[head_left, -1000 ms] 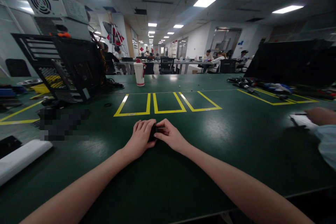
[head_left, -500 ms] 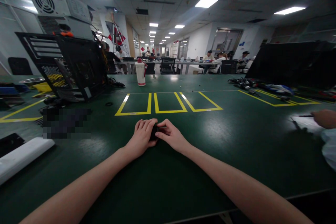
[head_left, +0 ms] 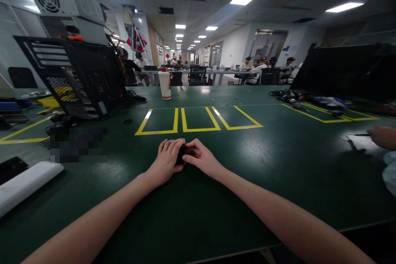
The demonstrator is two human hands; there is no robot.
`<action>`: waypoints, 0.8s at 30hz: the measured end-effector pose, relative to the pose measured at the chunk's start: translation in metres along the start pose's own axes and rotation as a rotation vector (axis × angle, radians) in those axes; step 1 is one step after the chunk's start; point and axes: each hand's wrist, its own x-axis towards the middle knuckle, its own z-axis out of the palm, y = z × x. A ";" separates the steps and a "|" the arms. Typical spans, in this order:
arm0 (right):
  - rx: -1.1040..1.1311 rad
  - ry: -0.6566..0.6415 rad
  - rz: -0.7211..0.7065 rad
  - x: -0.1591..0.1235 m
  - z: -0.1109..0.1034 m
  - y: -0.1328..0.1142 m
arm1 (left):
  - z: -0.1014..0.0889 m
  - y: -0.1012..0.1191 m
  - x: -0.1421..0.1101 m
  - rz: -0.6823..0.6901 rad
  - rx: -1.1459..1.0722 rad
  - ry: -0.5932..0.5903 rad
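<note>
While your left hand cups a small black object, your right hand pinches its side

You have the object between both hands, roughly midway between the near and far edges of the green bench. Your left fingers curl over it with the thumb underneath; your right thumb and fingertips close narrowly on its right side. Your fingers hide much of it, so you cannot tell whether it touches the bench top.

Just beyond your hands lie three yellow tape outlines. Past them, near the far edge, a white bottle stands upright with its red lid on, its contents hidden.

Toward the far left corner stands a black computer case; its interior is too dim to make out, though yellow shows through the mesh. A metal unit with a fan grille sits above it. Left of the case, you see a shallow metal bowl beside a yellow container, their contents too small to tell.

At the bench's right side, a co-worker's hand is over white paper.
</note>
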 end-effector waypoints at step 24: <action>-0.040 0.083 0.031 0.004 0.002 0.001 | 0.002 0.000 0.001 0.001 0.017 0.010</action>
